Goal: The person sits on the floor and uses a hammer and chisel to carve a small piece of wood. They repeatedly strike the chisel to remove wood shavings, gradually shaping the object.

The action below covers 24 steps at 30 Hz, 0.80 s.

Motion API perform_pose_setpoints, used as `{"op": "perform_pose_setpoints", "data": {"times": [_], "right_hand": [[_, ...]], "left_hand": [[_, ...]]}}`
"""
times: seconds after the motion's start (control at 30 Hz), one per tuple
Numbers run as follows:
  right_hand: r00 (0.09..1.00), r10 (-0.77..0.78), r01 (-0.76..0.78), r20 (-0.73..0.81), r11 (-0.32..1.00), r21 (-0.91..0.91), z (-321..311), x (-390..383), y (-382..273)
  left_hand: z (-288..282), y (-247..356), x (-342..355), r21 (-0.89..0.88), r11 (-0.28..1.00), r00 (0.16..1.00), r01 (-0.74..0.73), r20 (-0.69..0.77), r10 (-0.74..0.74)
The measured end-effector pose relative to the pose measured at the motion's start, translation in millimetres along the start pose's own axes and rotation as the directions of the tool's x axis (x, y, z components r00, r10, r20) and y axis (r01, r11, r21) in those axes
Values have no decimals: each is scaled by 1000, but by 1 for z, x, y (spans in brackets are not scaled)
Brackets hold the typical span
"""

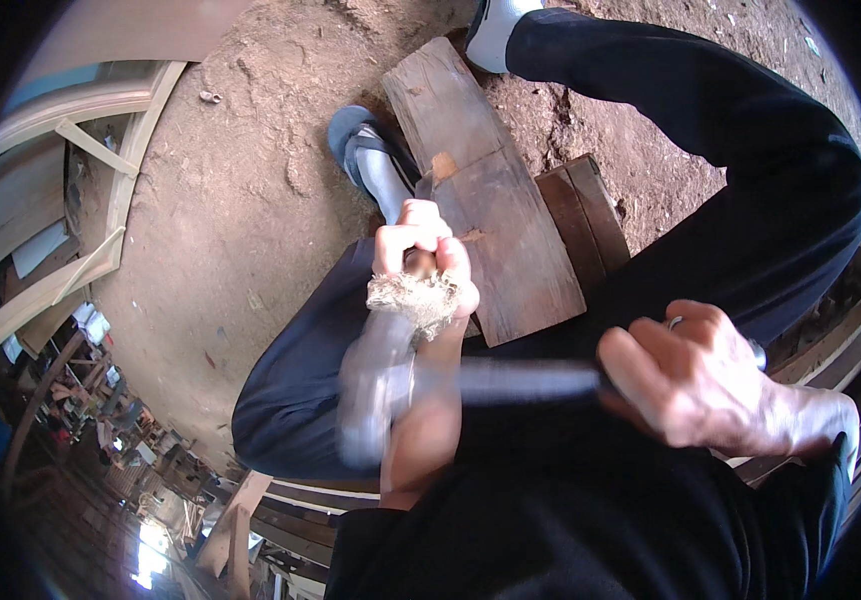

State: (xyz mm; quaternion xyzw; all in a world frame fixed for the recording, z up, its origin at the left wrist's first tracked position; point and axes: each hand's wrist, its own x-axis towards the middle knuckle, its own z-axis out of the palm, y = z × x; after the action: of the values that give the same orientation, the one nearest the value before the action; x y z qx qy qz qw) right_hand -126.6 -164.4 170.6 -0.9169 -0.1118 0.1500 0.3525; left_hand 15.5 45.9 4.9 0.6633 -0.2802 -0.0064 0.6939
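Observation:
My left hand (422,240) is closed around the handle of what looks like a chisel (425,188), its dark blade reaching down to the plank. The handle's struck end (415,298) is pale, frayed and mushroomed. My right hand (685,375) grips the shaft of a hammer (375,390), whose head is smeared by motion just beside the frayed end and over my left forearm. I cannot tell whether the head touches it. Below the left hand lies a thick, weathered wooden plank (510,240), with a lighter chipped patch near the blade. The blade's tip is partly hidden.
A shorter dark wood block (582,220) lies against the plank's right side. My sandalled foot (370,150) is beside the plank's left edge. Pale wooden frames (120,150) stand at left, with clutter (140,430) below them. Slatted wood (830,350) shows at lower right. The ground is bare dirt.

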Motion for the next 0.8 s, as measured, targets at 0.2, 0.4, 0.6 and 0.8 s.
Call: {"op": "perform_pose_setpoints", "data": {"times": [0.2, 0.4, 0.6, 0.8], "right_hand": [[999, -43, 42, 16, 998, 37, -13, -4, -14], [997, -70, 71, -21, 996, 62, -11, -6, -14], [999, 15, -17, 48, 999, 39, -8, 0, -9], [999, 33, -33, -13, 999, 25, 1, 0, -2]], "left_hand": [[3, 2, 7, 32, 998, 998, -61, 2, 61], [-1, 2, 1, 26, 1000, 1000, -17, 5, 17], [-4, 2, 1, 3, 1000, 1000, 21, -20, -21], [1, -6, 0, 1, 1000, 1000, -15, -17, 15]]}}
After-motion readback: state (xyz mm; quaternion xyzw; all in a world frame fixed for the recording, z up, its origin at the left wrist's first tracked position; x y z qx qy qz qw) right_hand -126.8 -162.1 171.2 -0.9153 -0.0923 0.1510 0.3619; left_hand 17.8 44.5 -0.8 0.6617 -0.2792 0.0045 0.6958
